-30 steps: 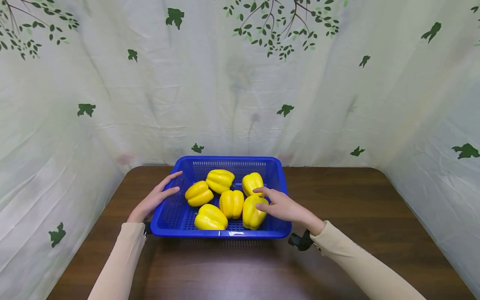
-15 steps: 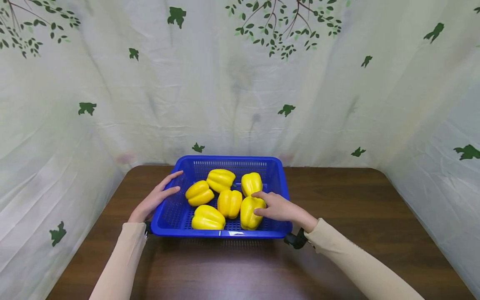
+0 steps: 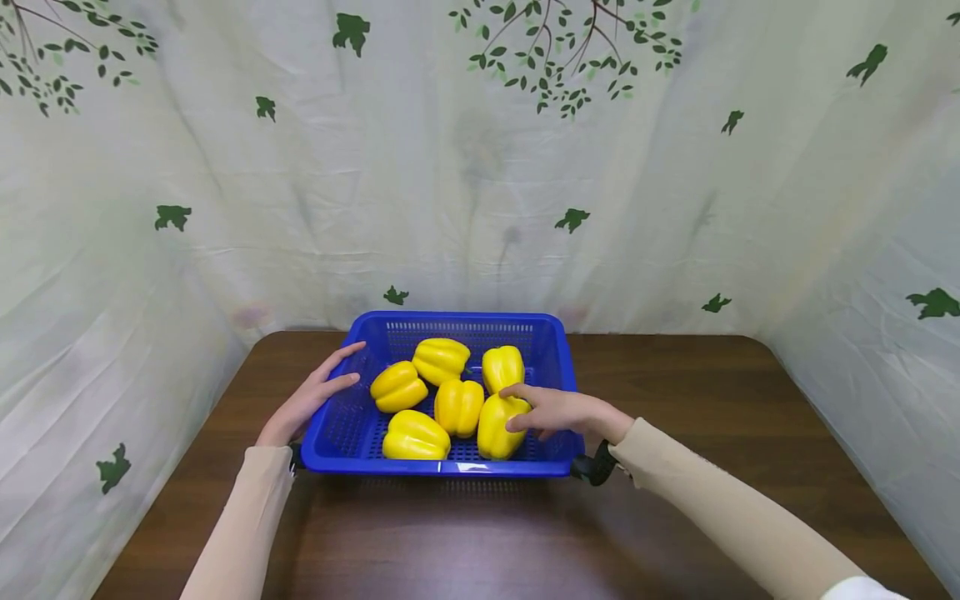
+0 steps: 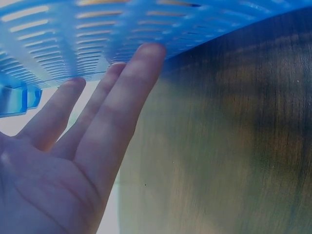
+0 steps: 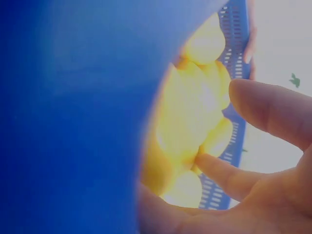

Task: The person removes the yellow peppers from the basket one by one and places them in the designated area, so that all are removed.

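Several yellow bell peppers lie in a blue plastic basket (image 3: 450, 317) on the table. My left hand (image 3: 309, 403) is at the basket's left rim, thumb and index finger reaching over it. In the left wrist view its other fingers (image 4: 114, 105) extend straight along the slotted outer wall. My right hand (image 3: 564, 412) reaches over the right side to the front right bell pepper (image 3: 498, 427). Its fingers are loosely spread, with an index fingertip right at the yellow skin in the right wrist view. The thumb (image 5: 263, 107) stands apart there. Blurred blue plastic hides much of that view.
Another pepper (image 3: 503, 367) lies directly behind the right hand's one, and one (image 3: 459, 408) sits to its left. The brown wooden table (image 3: 690, 400) extends to both sides. A pale curtain (image 3: 450, 208) with leaf prints hangs behind it.
The front right pepper has shifted slightly left along with my right hand. The middle and front left peppers have also shifted a little left. My left hand keeps its place.
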